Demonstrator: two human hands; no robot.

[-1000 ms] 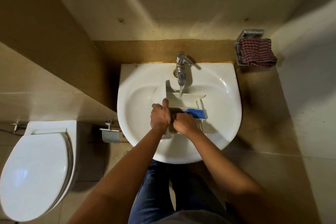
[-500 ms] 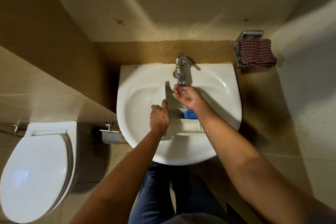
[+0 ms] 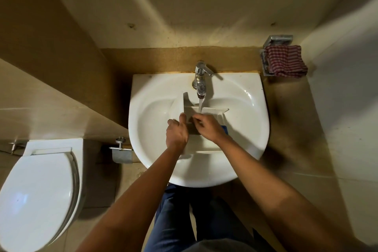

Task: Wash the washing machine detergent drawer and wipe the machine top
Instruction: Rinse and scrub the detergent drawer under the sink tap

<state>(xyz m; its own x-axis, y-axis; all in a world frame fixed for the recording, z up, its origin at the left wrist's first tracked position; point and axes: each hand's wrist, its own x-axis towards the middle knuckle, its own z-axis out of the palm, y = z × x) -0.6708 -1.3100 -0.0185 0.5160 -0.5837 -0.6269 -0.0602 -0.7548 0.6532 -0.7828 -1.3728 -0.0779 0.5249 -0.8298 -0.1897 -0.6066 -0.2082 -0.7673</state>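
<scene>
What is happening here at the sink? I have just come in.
A person stands at a white sink and washes a white detergent drawer under water running from the tap. The left hand grips the drawer's left wall. The right hand reaches into the drawer just below the stream; whether it holds anything cannot be seen. A striped cloth lies unused on a holder to the right.
</scene>
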